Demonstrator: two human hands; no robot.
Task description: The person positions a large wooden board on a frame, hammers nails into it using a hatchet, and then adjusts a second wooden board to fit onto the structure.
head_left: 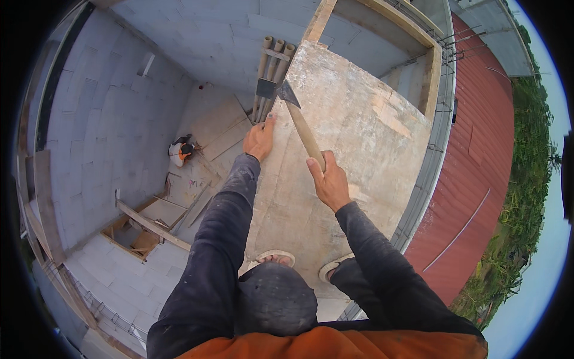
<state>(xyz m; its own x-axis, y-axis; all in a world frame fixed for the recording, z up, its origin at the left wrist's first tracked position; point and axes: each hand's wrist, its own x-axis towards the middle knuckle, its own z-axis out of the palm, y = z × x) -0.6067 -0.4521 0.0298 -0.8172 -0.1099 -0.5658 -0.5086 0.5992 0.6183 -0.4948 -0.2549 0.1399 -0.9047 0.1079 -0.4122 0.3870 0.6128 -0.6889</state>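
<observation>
My right hand [330, 182] is wrapped round the wooden handle of a hatchet [308, 133]. Its dark metal head [289, 94] is over the left edge of a worn plywood sheet [353, 119], just beyond my left hand. At that same edge my left hand [259, 140] is closed, fingers curled and the thumb side toward the hatchet head. What it grips, if anything, is hidden. My sandalled feet are on the plywood, and one dark-clothed knee [275, 299] is bent up between my arms.
Left of the sheet is a deep drop to a floor where a person [180, 151] crouches near boards. Bamboo-like poles [276, 63] stand beyond my left hand. A timber frame [431, 84] borders an opening at the far right. Rebar and a red metal roof [472, 173] lie right.
</observation>
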